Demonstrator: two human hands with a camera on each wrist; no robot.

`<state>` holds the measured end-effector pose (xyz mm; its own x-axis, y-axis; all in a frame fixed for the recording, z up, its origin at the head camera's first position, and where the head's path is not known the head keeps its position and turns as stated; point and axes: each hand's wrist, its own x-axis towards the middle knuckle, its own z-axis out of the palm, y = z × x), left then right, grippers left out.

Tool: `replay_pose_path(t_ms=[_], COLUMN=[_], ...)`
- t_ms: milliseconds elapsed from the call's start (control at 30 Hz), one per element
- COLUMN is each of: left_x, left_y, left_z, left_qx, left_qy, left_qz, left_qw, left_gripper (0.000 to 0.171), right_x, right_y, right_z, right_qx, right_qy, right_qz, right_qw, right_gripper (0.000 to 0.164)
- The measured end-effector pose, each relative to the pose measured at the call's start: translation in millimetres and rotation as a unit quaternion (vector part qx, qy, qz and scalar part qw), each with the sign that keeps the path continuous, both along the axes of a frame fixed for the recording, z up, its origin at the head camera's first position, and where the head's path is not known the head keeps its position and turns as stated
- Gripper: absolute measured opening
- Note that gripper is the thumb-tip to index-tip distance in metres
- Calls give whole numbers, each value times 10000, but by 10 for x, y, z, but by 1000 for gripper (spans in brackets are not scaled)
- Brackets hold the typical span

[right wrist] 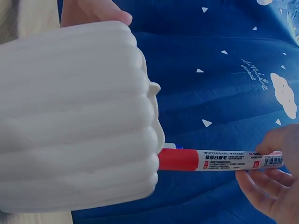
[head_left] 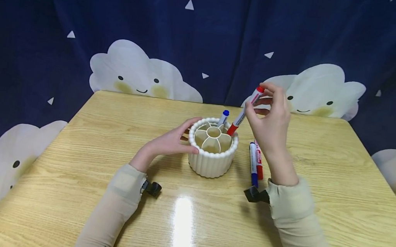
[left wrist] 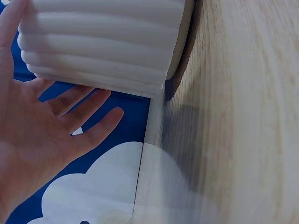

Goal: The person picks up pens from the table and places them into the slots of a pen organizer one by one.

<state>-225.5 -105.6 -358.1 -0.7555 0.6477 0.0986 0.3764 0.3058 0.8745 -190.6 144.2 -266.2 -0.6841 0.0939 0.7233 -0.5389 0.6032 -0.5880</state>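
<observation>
A white ribbed pen holder (head_left: 210,163) with petal-shaped compartments stands upright on the table. My left hand (head_left: 171,140) holds its left side, thumb on the near rim and fingers round the far side; the left wrist view shows those fingers (left wrist: 100,126) partly hidden behind the wall. Between thumb and fingers, my right hand (head_left: 271,119) pinches a red whiteboard marker (head_left: 242,114) near its upper end. The marker leans to the right, its red capped lower end just inside the holder's right rim. A blue-ended marker (head_left: 223,117) stands in a back compartment.
Right of the holder, a blue marker (head_left: 253,164) and a red marker (head_left: 259,161) lie side by side on the wooden table (head_left: 113,132), under the right forearm. A dark blue curtain (head_left: 226,32) with clouds hangs behind the table's back edge.
</observation>
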Motion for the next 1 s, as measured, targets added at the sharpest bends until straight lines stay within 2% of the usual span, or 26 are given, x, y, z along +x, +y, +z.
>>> replay_pose_path(t_ms=[300, 733, 1000], left_x=[1, -17, -9], left_y=[-1, 5, -7], left_z=[12, 9, -6], left_qx=[46, 18, -3], left_qy=[-2, -113, 33], left_qz=[-54, -77, -63], left_qw=[10000, 9999, 10000], left_gripper=[95, 96, 96], right_x=[2, -23, -27], right_y=[-72, -115, -117], right_z=[-72, -236, -325], right_qx=[78, 274, 532], right_qy=[128, 332, 258], right_qz=[200, 545, 684], right_qw=[9997, 9976, 9959], right_gripper=[38, 22, 19])
